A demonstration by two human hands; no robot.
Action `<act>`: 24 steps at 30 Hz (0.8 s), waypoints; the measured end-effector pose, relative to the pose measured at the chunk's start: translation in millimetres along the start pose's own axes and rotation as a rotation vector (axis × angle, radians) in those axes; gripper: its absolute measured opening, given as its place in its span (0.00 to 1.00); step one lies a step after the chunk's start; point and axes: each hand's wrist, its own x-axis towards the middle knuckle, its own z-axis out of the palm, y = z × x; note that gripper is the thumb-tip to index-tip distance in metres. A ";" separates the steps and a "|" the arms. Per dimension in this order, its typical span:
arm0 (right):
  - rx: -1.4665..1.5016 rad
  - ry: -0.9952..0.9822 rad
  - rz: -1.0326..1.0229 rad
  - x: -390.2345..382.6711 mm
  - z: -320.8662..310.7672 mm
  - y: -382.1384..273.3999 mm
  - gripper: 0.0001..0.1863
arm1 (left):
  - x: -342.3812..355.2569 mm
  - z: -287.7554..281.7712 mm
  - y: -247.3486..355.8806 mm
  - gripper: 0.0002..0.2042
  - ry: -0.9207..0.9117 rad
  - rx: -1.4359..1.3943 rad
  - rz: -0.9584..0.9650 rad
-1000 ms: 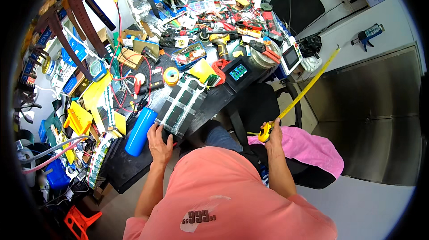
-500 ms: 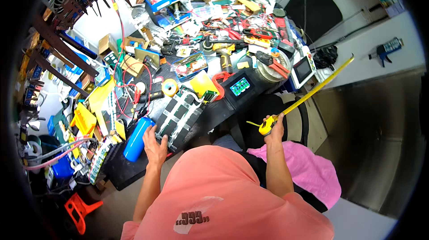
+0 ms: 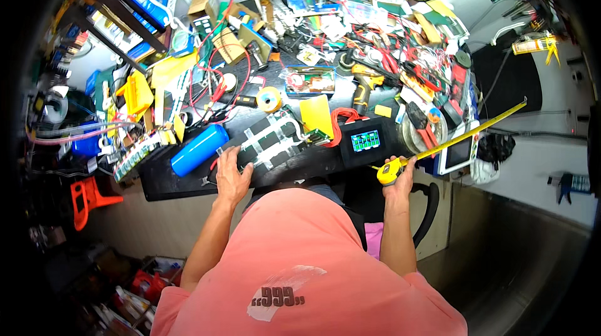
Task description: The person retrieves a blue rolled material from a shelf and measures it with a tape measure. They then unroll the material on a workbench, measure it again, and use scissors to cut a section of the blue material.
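My left hand (image 3: 233, 176) rests with fingers spread at the left end of a black, tape-wrapped pack (image 3: 266, 145) with a white cable and a green board. Just left of it lies a long blue cylinder (image 3: 199, 150). My right hand (image 3: 399, 179) grips a yellow tape measure (image 3: 390, 172), its long yellow blade (image 3: 476, 130) extended up and rightward over the desk's right end. Beside the pack are a black device with a lit screen (image 3: 366, 140), a yellow sheet (image 3: 316, 115) and an orange-yellow roll (image 3: 269, 99).
The dark desk (image 3: 166, 189) is crowded with boxes, wires, pliers (image 3: 421, 123) and a yellow-black power tool (image 3: 363, 92). A chair (image 3: 426, 207) with pink cloth (image 3: 374, 239) stands below right, an orange plastic piece (image 3: 84, 204) lower left, a caulking gun (image 3: 566, 189) far right.
The view has swung, so the desk sits more level across it. The tape measure and blade have moved with my right hand toward the desk; my left hand stays at the pack.
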 end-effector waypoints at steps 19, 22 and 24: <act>-0.201 -0.247 0.260 -17.7 56.4 27.9 0.32 | -7.3 8.0 -2.6 0.25 0.076 0.033 -0.046; -0.199 -0.232 0.295 -27.8 62.7 26.9 0.31 | -8.6 7.8 -4.3 0.26 0.075 0.033 -0.034; -0.149 -0.285 0.305 -22.7 55.6 31.4 0.31 | -6.9 8.1 -6.4 0.25 0.081 0.032 -0.019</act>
